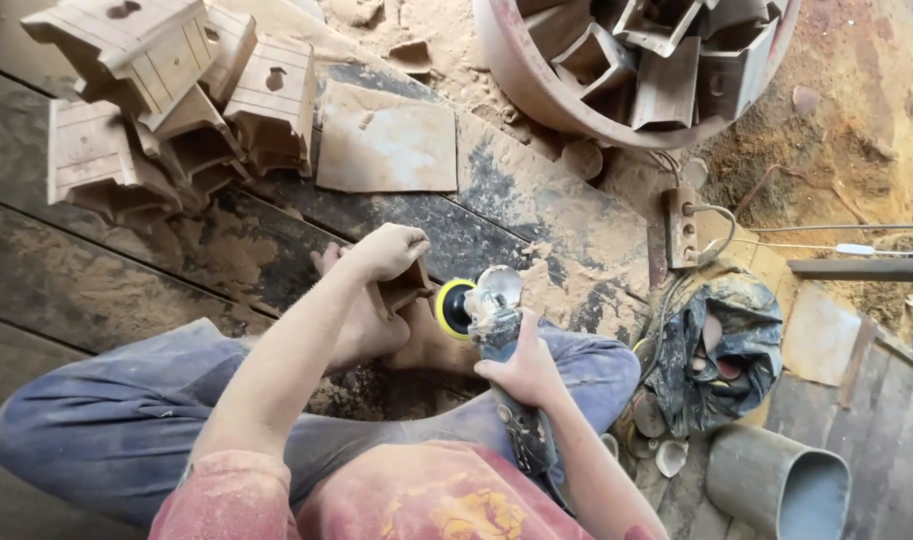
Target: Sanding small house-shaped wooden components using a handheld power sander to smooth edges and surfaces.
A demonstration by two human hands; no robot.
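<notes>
My left hand [389, 250] clamped on small wooden piece [405, 288] — pressed against yellow disc [453, 308] of grinder [499, 330], above my crossed legs. My right hand [522, 372] wrapped round grinder body — stack of carved pieces [167, 100] well apart.

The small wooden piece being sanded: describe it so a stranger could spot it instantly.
Start at the seated person's crossed legs on the dusty plank floor. Just above the knees, the left hand grips a small brown wooden piece against the yellow disc of the angle grinder held by the right hand. Unlike the stacked pieces behind, it alone is in hand.
</notes>
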